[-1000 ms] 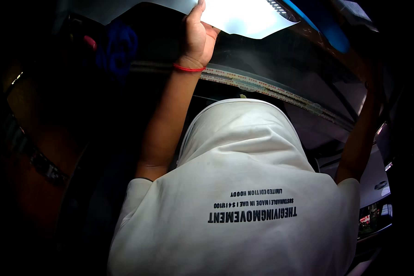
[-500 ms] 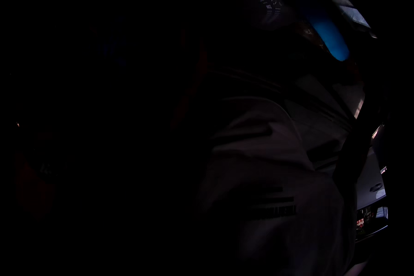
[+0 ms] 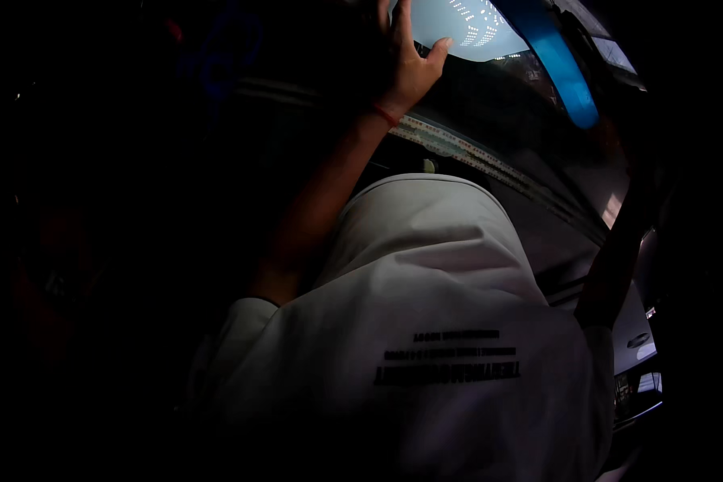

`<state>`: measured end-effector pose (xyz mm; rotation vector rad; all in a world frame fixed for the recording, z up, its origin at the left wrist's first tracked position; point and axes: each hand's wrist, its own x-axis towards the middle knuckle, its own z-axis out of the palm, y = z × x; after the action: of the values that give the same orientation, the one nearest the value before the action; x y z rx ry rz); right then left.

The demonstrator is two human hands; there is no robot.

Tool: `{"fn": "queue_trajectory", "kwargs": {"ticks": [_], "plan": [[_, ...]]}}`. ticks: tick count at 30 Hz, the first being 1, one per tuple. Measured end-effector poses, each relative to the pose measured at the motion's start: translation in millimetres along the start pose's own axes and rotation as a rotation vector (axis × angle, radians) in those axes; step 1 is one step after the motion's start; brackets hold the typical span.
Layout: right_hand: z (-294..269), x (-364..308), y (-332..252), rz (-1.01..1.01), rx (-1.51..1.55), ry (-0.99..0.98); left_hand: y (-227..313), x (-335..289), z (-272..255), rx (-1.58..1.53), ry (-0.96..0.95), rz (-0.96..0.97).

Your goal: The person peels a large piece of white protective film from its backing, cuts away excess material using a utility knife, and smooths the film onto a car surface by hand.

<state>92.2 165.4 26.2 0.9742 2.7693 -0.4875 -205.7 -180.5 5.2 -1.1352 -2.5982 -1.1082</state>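
My left hand [image 3: 414, 72] is raised at the top middle, with its thumb spread away from the fingers and a thin red band at the wrist. The hand overlaps the edge of a pale, glossy lit surface [image 3: 466, 28] with rows of white light dots; whether it touches is hard to tell. Part of its fingers runs out of the picture. To the right is a long, smooth blue piece [image 3: 562, 68] with a rounded end. My right forearm [image 3: 614, 269] reaches upward along the right side, and its hand is lost in darkness.
A pale strip with small printed marks [image 3: 458, 149] runs diagonally below the lit surface. My white printed shirt [image 3: 434, 281] fills the lower middle. At the right edge stands a light-coloured car door with a handle [image 3: 639, 341]. Deep shadow covers the left side.
The picture has brightened. My left arm and hand now show at the top middle, and the lit surface beside them has become visible. The blue piece sits slightly further left and lower.
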Motion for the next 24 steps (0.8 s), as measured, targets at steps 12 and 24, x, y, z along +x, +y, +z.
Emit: {"fn": "queue_trajectory", "kwargs": {"ticks": [12,24], "plan": [[-27.3,8.5,-72.8,-0.011,0.049,-0.016,-27.0,-17.9,33.0,-0.066,0.096,0.037],[-25.0,-3.9,-84.1,0.054,0.138,-0.075,-33.1,-22.6,31.0,-0.076,0.137,0.064]]}}
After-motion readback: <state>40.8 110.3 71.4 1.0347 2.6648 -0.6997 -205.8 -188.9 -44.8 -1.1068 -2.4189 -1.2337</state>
